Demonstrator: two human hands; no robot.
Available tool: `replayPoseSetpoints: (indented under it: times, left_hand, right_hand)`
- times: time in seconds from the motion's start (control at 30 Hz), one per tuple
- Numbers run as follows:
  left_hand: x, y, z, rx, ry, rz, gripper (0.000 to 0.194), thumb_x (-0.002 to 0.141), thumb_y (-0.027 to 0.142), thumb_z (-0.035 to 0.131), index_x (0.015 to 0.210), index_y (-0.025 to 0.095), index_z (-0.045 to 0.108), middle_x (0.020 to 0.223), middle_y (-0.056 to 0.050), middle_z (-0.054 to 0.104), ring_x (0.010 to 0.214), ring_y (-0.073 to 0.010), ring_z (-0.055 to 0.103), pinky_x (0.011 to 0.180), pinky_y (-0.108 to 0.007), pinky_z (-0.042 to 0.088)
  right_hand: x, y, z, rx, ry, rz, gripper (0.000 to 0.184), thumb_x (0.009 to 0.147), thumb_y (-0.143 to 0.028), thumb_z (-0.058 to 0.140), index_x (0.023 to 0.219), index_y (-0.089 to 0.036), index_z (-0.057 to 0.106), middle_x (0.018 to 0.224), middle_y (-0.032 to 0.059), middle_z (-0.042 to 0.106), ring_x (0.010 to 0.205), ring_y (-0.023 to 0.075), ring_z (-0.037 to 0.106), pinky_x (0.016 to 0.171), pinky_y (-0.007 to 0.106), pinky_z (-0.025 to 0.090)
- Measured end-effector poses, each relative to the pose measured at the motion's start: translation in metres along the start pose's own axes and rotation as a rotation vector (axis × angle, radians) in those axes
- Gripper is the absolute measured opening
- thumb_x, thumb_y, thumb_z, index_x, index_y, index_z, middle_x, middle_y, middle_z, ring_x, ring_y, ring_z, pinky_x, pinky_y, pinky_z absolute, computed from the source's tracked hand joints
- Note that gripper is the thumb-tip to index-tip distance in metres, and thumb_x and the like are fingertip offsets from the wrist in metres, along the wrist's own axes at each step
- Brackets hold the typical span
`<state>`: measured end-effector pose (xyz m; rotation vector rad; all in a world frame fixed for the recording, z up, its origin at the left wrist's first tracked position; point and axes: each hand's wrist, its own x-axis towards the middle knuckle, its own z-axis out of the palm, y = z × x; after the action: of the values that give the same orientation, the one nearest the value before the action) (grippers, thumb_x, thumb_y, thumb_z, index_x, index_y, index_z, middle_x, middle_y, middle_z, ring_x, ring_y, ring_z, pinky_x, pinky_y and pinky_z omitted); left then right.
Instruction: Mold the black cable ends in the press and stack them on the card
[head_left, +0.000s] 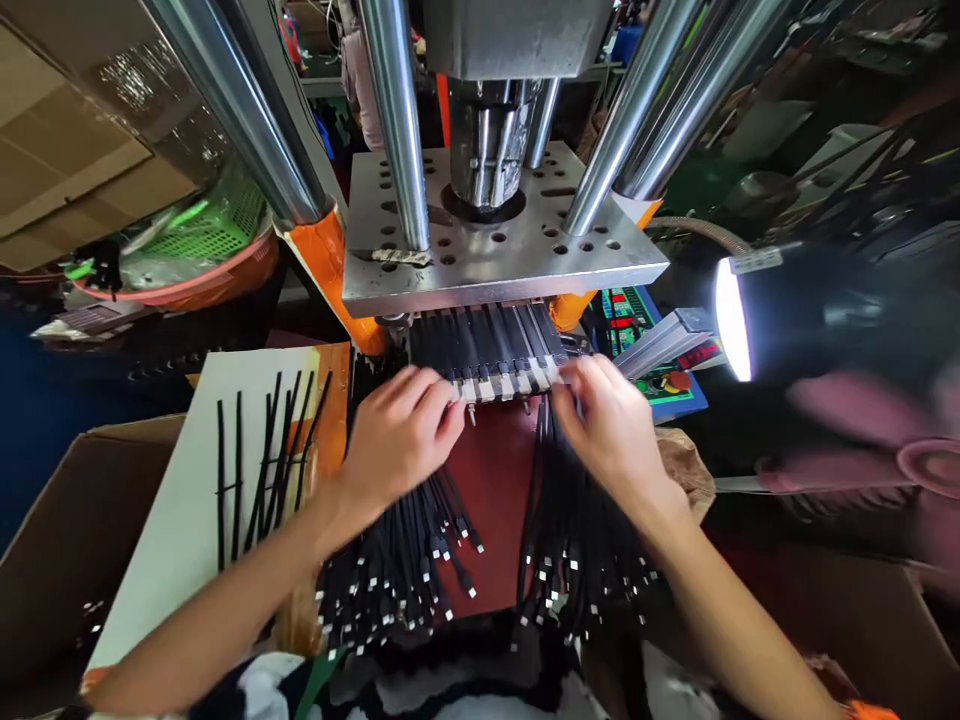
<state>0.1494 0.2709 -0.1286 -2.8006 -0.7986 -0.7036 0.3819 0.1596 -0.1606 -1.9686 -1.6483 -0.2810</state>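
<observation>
My left hand (401, 435) rests with curled fingers at the left end of a row of black cables seated in the mould fixture (495, 370), its fingertips pinched on a cable end. My right hand (607, 425) is at the fixture's right end, fingers bent and pinched on another cable end. Two bundles of black cables with metal plugs lie under my wrists, one to the left (397, 575) and one to the right (577, 560), on a dark red pad (495, 480).
A press with steel columns (397, 120) and a drilled metal plate (495, 250) stands just above the fixture. A white board (187, 520) with several black cable pieces lies left. A bright lamp (731, 320) shines from the right. Cardboard boxes (60, 540) flank both sides.
</observation>
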Motion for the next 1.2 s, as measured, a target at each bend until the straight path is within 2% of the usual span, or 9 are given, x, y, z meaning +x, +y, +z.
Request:
replayPoseSetpoints:
  times: [0.07, 0.2, 0.33, 0.5, 0.7, 0.9, 1.03, 1.13, 1.2]
  left_hand:
    - [-0.051, 0.005, -0.013, 0.147, -0.208, -0.259, 0.03, 0.105, 0.038, 0.058, 0.084, 0.018, 0.068, 0.082, -0.009, 0.075, 0.068, -0.0261, 0.073, 0.062, -0.035, 0.05]
    - [-0.091, -0.003, -0.02, 0.009, -0.552, -0.453, 0.023, 0.1, 0.027, 0.058, 0.078, 0.021, 0.062, 0.077, -0.005, 0.073, 0.065, -0.0235, 0.069, 0.061, -0.032, 0.042]
    - [-0.078, -0.013, -0.025, -0.304, -0.466, -0.597, 0.031, 0.097, 0.039, 0.055, 0.071, 0.023, 0.054, 0.064, 0.001, 0.059, 0.06, -0.0179, 0.056, 0.061, -0.03, 0.037]
    - [-0.066, 0.012, -0.035, -0.992, -0.54, -0.691, 0.047, 0.092, 0.06, 0.063, 0.066, 0.021, 0.057, 0.059, 0.005, 0.049, 0.05, -0.0108, 0.046, 0.049, -0.023, 0.034]
    - [-0.071, 0.075, -0.018, -1.542, -0.513, -0.849, 0.066, 0.083, 0.082, 0.069, 0.081, 0.016, 0.074, 0.059, 0.004, 0.054, 0.041, -0.0085, 0.047, 0.039, -0.021, 0.036]
    - [-0.095, 0.1, -0.02, -1.373, -0.446, -0.564, 0.055, 0.098, 0.058, 0.067, 0.061, 0.017, 0.062, 0.063, 0.001, 0.055, 0.054, -0.0095, 0.051, 0.053, -0.023, 0.038]
    - [-0.12, 0.113, -0.016, -1.107, -0.556, -0.394, 0.043, 0.1, 0.033, 0.063, 0.059, 0.019, 0.061, 0.064, -0.001, 0.06, 0.062, -0.0133, 0.054, 0.063, -0.027, 0.041]
    - [-0.119, 0.109, -0.016, -1.015, -0.743, -0.374, 0.023, 0.096, 0.027, 0.068, 0.074, 0.02, 0.073, 0.079, -0.002, 0.072, 0.07, -0.0165, 0.062, 0.07, -0.029, 0.048]
    - [-0.102, 0.099, -0.019, -1.022, -0.718, -0.418, 0.017, 0.094, 0.033, 0.072, 0.104, 0.021, 0.079, 0.094, -0.004, 0.077, 0.074, -0.0175, 0.065, 0.069, -0.029, 0.051]
  right_hand:
    - [-0.067, -0.005, 0.001, -0.089, -0.108, 0.121, 0.027, 0.109, -0.046, 0.052, 0.103, -0.021, 0.06, 0.09, 0.0073, 0.066, 0.072, 0.0235, 0.062, 0.063, 0.034, 0.045]
    - [-0.138, -0.013, 0.022, -0.214, -0.264, 0.225, 0.037, 0.111, -0.043, 0.041, 0.083, -0.023, 0.055, 0.082, 0.008, 0.061, 0.073, 0.0254, 0.062, 0.06, 0.034, 0.038]
    - [-0.133, -0.003, 0.022, 0.071, -0.163, 0.315, 0.047, 0.112, -0.047, 0.039, 0.079, -0.022, 0.06, 0.077, 0.0051, 0.062, 0.067, 0.0212, 0.058, 0.064, 0.034, 0.04]
    - [-0.119, -0.02, -0.022, 0.683, -0.124, 0.42, 0.039, 0.107, -0.047, 0.057, 0.078, -0.022, 0.063, 0.065, -0.0027, 0.054, 0.055, 0.0136, 0.047, 0.052, 0.027, 0.036]
    - [-0.128, -0.081, -0.036, 0.989, -0.317, 0.082, 0.031, 0.105, -0.024, 0.055, 0.074, -0.021, 0.052, 0.066, -0.0041, 0.053, 0.06, 0.0098, 0.047, 0.057, 0.022, 0.035]
    - [-0.123, -0.064, -0.03, 1.174, -0.751, 0.188, 0.039, 0.095, -0.051, 0.076, 0.075, -0.019, 0.067, 0.071, -0.0021, 0.059, 0.063, 0.0104, 0.051, 0.057, 0.022, 0.038]
    - [-0.11, -0.057, -0.021, 1.33, -0.525, 0.552, 0.054, 0.093, -0.07, 0.07, 0.082, -0.018, 0.075, 0.069, -0.0016, 0.059, 0.051, 0.0091, 0.044, 0.046, 0.023, 0.035]
    - [-0.107, -0.062, -0.014, 1.305, -0.424, 0.561, 0.056, 0.094, -0.07, 0.069, 0.075, -0.018, 0.073, 0.063, -0.0029, 0.052, 0.047, 0.0089, 0.042, 0.043, 0.024, 0.032]
    - [-0.109, -0.065, -0.012, 1.241, -0.391, 0.481, 0.057, 0.096, -0.066, 0.07, 0.065, -0.018, 0.068, 0.062, -0.0022, 0.051, 0.05, 0.0098, 0.044, 0.046, 0.024, 0.033]
